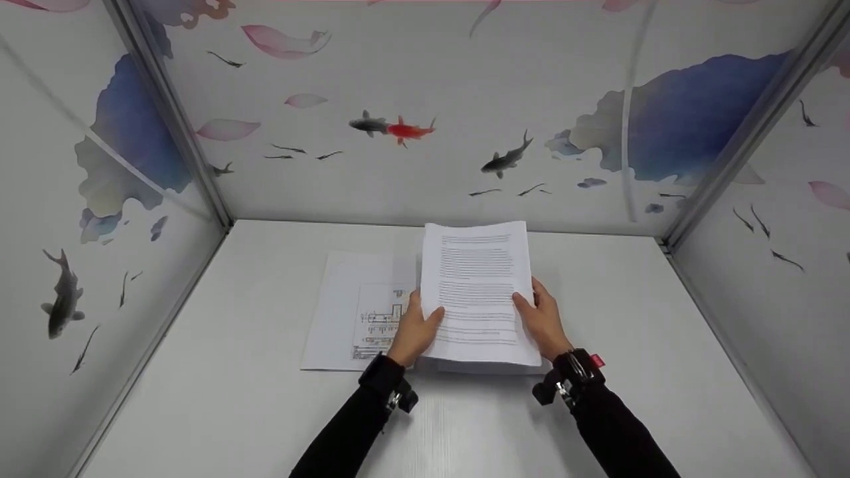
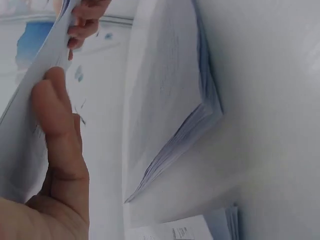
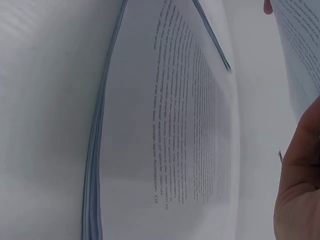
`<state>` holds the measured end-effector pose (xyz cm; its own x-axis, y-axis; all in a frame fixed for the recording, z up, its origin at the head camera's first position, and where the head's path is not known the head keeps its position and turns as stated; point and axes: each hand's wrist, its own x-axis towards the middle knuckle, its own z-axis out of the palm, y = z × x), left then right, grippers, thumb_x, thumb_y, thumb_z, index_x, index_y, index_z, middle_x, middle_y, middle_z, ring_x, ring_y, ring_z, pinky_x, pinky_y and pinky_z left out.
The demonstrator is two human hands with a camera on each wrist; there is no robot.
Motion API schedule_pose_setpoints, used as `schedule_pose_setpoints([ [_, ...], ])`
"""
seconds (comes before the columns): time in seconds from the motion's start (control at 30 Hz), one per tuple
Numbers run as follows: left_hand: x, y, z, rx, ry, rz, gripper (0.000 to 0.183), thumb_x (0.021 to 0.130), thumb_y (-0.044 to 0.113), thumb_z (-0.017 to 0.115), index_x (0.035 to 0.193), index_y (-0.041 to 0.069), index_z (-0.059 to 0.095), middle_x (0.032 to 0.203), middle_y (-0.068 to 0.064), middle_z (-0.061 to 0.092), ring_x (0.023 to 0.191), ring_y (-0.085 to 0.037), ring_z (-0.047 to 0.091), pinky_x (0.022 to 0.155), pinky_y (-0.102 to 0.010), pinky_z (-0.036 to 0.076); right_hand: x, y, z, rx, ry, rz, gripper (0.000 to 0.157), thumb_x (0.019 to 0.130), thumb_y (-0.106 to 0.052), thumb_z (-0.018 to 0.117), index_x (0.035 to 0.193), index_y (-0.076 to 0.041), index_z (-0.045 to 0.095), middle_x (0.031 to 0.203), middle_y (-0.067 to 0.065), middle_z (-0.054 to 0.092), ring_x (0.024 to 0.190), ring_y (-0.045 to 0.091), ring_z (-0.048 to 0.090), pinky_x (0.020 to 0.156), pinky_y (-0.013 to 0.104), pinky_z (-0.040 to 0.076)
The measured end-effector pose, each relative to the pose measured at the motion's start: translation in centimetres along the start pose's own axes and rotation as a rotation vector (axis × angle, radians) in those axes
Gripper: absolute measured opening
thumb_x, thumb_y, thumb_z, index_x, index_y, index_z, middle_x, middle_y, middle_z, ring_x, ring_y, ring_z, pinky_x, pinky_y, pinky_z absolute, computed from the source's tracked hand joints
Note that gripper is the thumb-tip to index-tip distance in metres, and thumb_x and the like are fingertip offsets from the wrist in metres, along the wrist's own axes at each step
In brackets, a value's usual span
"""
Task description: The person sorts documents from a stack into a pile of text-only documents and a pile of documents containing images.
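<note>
Both hands hold up a sheaf of printed paper (image 1: pixel 477 285) by its two long sides, thumbs on the text side and fingers behind. The left hand (image 1: pixel 416 333) grips the lower left edge; in the left wrist view its fingers (image 2: pixel 57 115) lie against the back of the sheaf. The right hand (image 1: pixel 543 322) pinches the right edge a little above the lower corner. Beneath the held sheaf a thick stack of printed sheets (image 3: pixel 135 150) lies on the table, mostly hidden from the head view.
Left of the hands lies another paper pile (image 1: pixel 329 318) with a technical drawing on its top sheet. The white table (image 1: pixel 219 398) is walled on three sides by panels (image 1: pixel 425 179) printed with fish and petals. A black band with a small device sits on each wrist.
</note>
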<state>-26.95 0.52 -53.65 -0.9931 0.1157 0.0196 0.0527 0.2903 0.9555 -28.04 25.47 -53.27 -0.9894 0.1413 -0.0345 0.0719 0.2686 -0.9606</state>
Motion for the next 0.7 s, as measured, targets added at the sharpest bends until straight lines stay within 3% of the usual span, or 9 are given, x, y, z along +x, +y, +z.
schedule_pose_setpoints([
  [0.17,-0.3,-0.2,0.8,0.14,0.015,-0.021,0.052,0.103,0.02,0.046,0.148,0.0,0.029,0.135,-0.025,0.055,0.123,-0.034,0.056,0.105,-0.046,0.042,0.4,0.8,-0.8,-0.072,-0.083,0.029,0.06,0.103,-0.022,0.05,0.154,-0.002,0.025,0.142,0.02,0.049,0.119,0.026,0.052,0.103,0.039,0.038],
  [0.47,0.1,-1.1,2.7,0.255,0.001,0.025,0.05,0.102,0.012,0.045,0.146,-0.009,0.031,0.139,-0.03,0.051,0.131,-0.039,0.049,0.11,-0.047,0.038,0.9,2.0,-2.4,-0.156,-0.137,0.072,0.052,0.104,-0.019,0.047,0.149,0.002,0.032,0.131,0.022,0.056,0.101,0.022,0.059,0.087,0.028,0.044],
  [0.7,0.4,-1.6,3.4,0.294,-0.03,0.025,0.059,0.099,0.012,0.052,0.146,-0.014,0.026,0.13,-0.035,0.055,0.123,-0.043,0.055,0.105,-0.049,0.042,1.0,2.1,-2.7,-0.237,-0.146,0.072,0.056,0.103,-0.014,0.048,0.151,0.005,0.027,0.135,0.03,0.05,0.114,0.033,0.054,0.1,0.043,0.041],
])
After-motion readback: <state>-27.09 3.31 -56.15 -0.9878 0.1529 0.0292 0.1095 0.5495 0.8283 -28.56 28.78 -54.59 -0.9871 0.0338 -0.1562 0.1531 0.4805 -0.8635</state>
